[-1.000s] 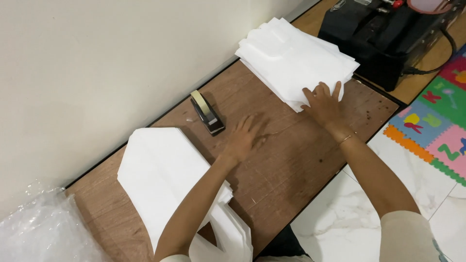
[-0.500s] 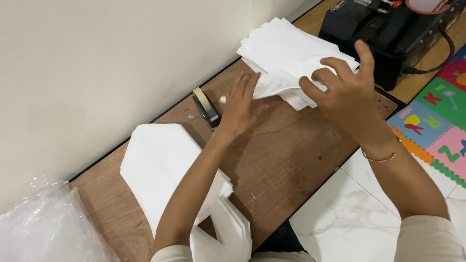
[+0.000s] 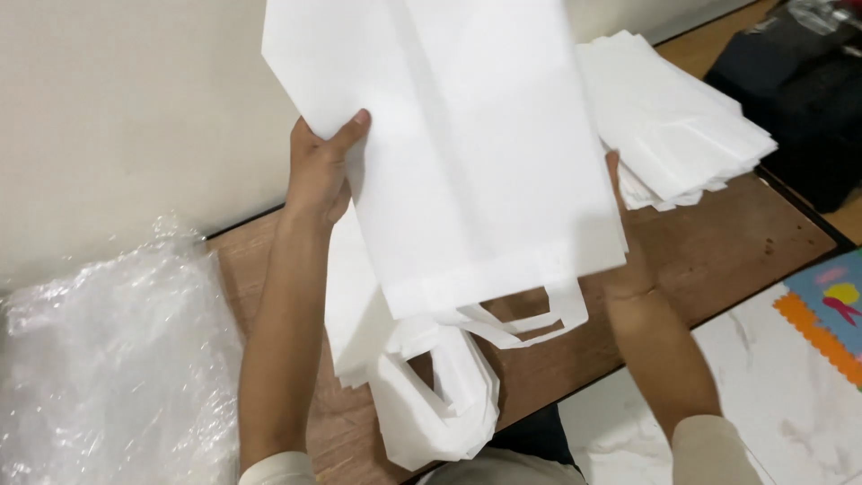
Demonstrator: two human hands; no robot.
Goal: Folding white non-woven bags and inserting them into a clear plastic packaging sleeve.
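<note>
I hold one flat white bag with loop handles (image 3: pixel 467 162) up in front of me, above the brown wooden table (image 3: pixel 736 242). My left hand (image 3: pixel 319 171) grips its left edge with the thumb on the front. My right hand (image 3: pixel 624 260) holds the right edge, mostly hidden behind the bag. The bag's handles hang at its lower end. Under it lies a pile of similar white bags (image 3: pixel 422 395) with handles toward me. A stack of flat white bags (image 3: pixel 682 126) sits on the table at the right.
Crumpled clear plastic wrap (image 3: pixel 108 359) lies at the left. A black device (image 3: pixel 799 108) stands at the far right. A cream wall (image 3: pixel 126 108) runs behind the table. White marble floor and a coloured foam mat (image 3: pixel 831 314) are at the lower right.
Both hands were at the stack on the right; now they hold one white bag lifted up close over the near pile. The view has shifted left, and the stapler is hidden.
</note>
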